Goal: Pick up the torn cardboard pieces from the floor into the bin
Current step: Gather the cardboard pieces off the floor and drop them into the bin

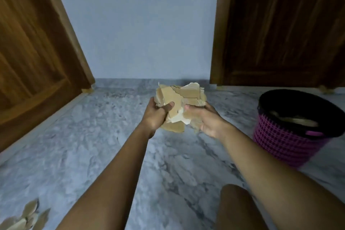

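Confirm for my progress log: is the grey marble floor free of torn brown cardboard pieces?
No, a cluster of torn brown cardboard pieces lies on the grey marble floor at the lower left.

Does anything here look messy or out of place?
Yes. Torn cardboard scraps lie loose on the floor at lower left, far from the bin at right. Both hands hold a ragged bundle of more pieces.

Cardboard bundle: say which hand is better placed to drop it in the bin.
Likely right. The left hand and right hand both grip the cardboard bundle, but the bin stands on the right side, nearer the right hand.
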`<state>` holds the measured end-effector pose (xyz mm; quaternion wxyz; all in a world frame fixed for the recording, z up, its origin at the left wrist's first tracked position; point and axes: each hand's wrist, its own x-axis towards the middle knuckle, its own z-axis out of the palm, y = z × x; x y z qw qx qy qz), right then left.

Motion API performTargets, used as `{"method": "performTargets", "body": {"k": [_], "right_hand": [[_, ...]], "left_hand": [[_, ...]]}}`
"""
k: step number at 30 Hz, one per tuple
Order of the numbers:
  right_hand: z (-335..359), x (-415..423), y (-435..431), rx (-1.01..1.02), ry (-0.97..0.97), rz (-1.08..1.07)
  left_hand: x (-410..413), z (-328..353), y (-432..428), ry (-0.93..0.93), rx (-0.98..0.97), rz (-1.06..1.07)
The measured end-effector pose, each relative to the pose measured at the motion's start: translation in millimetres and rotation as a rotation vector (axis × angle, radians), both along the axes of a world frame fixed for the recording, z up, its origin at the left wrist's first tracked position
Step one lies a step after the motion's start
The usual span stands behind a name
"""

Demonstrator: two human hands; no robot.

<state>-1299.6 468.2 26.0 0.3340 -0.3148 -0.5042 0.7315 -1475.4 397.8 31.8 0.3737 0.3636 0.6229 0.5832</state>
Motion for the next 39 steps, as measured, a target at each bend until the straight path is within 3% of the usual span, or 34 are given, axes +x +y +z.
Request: {"method": "performTargets", "body": {"k": [4, 7, 13, 16, 19, 23, 29, 34, 39], "right_hand": [[14, 82, 53, 0.023, 0.014, -0.130], [21, 141, 99, 0.039, -0.033, -0.353], [14, 265, 190, 0.172, -0.217, -0.703], [-6, 317, 228, 0.188, -0.460, -0.779], [-36, 364, 250, 0.005, -0.889, -0.642], [-62, 401, 257, 0.012, -1.107, -0.633], [-65, 352, 239, 0.221, -1.179, -0.649], [-55, 233, 216, 0.414, -1.102, -0.438], [-41, 64, 144, 0.587, -0.909, -0.118]], "left_hand": [[78, 9, 79, -0.009, 0.017, -0.105], [141, 10, 144, -0.008, 0.015, -0.191], [278, 0, 265, 0.010, 0.073, -0.351], [326, -17, 309, 0.062, -0.025, -0.435], [351, -48, 332, 0.284, -0.228, -0.578], [347, -69, 331, 0.337, -0.206, -0.663], [286, -77, 301, 0.366, -0.255, -0.550], [191, -59, 229, 0.366, -0.273, -0.431], [53, -28, 95, 0.293, -0.281, -0.097]]}}
